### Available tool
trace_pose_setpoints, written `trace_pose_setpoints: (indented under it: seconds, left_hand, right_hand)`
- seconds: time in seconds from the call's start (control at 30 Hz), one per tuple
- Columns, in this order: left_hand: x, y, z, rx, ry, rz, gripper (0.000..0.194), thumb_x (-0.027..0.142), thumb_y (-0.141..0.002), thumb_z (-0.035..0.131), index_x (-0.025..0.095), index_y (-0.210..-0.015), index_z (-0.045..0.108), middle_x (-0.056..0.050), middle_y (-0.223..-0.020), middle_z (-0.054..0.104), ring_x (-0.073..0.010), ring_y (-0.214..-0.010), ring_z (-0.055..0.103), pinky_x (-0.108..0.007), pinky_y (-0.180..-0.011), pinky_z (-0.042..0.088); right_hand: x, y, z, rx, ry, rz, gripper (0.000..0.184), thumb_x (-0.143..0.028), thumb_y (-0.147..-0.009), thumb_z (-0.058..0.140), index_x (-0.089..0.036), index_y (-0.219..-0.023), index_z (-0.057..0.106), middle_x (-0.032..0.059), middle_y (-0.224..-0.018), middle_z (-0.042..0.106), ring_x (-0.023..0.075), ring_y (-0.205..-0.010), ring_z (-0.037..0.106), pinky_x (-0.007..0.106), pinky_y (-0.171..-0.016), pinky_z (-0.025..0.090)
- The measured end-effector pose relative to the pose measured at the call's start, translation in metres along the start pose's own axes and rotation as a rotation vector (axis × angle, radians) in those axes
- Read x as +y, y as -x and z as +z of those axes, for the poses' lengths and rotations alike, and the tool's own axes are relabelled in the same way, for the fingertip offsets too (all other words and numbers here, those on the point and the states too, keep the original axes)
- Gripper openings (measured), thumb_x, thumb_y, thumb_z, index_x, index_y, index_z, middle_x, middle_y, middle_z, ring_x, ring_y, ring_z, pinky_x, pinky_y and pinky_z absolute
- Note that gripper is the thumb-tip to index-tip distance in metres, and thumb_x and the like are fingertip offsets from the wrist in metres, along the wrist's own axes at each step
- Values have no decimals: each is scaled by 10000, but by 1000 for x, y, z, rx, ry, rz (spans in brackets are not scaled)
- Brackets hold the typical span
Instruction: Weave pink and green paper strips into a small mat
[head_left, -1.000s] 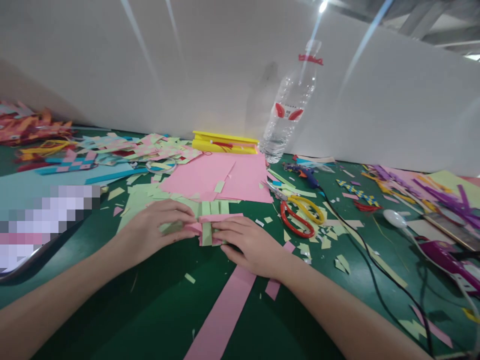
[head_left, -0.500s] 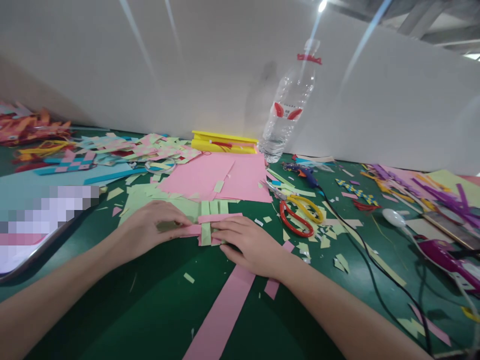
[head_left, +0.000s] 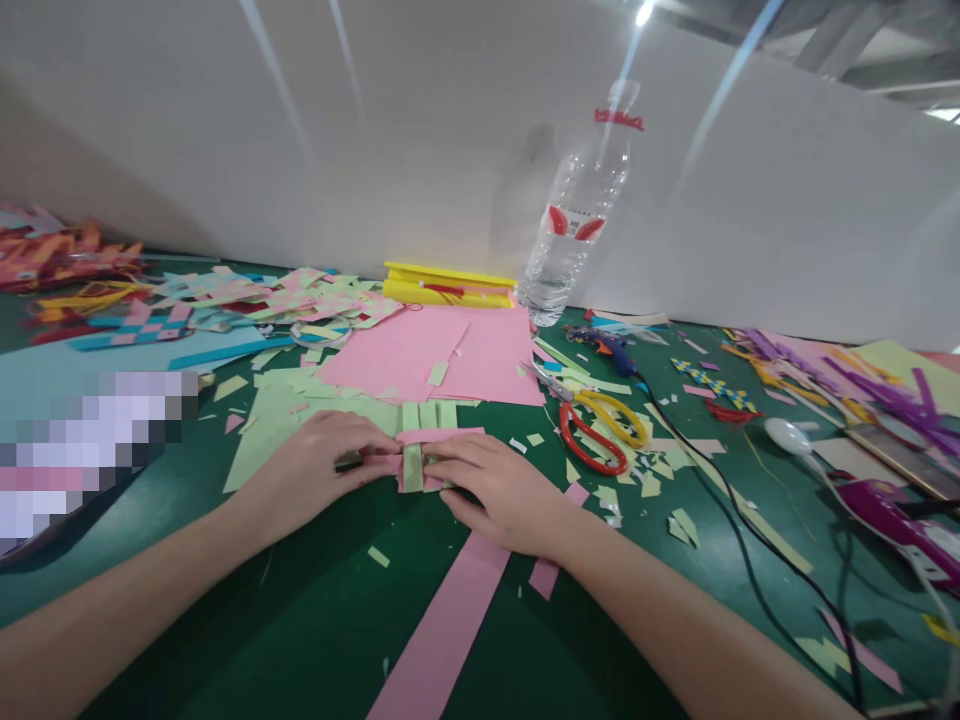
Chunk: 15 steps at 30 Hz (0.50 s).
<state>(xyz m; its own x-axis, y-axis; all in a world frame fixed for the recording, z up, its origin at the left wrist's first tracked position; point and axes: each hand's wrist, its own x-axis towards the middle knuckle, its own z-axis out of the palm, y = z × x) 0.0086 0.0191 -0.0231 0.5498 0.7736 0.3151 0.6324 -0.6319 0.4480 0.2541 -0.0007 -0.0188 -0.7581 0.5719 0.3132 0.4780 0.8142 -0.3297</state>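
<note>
Here we are, centre of the green surface point(head_left: 247, 640), and we have 2 hands at work on a small woven piece point(head_left: 413, 468) of pink and green paper strips! Our left hand point(head_left: 322, 455) has thumb and fingers pinched on the left end of a pink strip point(head_left: 382, 463), right beside the weave. Our right hand point(head_left: 499, 485) lays its fingers over the weave's right side, thumb near the closer edge; whether it grips or only presses, we cannot tell. The hands sit apart, the weave between them.

Just beyond the weave we see a large pink sheet point(head_left: 375, 360), and to its left a pale green sheet point(head_left: 259, 440), partly behind our left hand. A wide pink strip point(head_left: 442, 640) slants towards us, its far end hidden by our right hand. Over to the right, scissors point(head_left: 607, 415) with 1 red and 1 yellow handle loop lie among paper scraps point(head_left: 651, 485), and behind them a clear bottle point(head_left: 581, 200) stands by the wall point(head_left: 420, 130).
</note>
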Motion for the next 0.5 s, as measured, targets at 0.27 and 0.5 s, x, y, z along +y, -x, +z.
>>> trace_pose_setpoints:
  seconds: [0.27, 0.5]
  left_hand:
    - [2, 0, 3, 20, -8, -32, 460, 633, -883, 433, 252, -917, 688, -17, -742, 673, -208, -695, 602, -395, -749, 459]
    - [6, -1, 9, 69, -27, -124, 504, 680, -842, 458, 227, -931, 661, -25, -762, 677, -227, -739, 607, -396, -775, 448]
  right_hand:
    - [-2, -1, 0, 40, -20, 22, 239, -156, -876, 522, -173, -1110, 568, 78, -1193, 625, 198, -1187, 521, 425, -1093, 349]
    - [-1, -2, -1, 34, -14, 20, 200, -151, -852, 536, -154, -1052, 550, 91, -1107, 641, 205, -1110, 559, 434, -1113, 324]
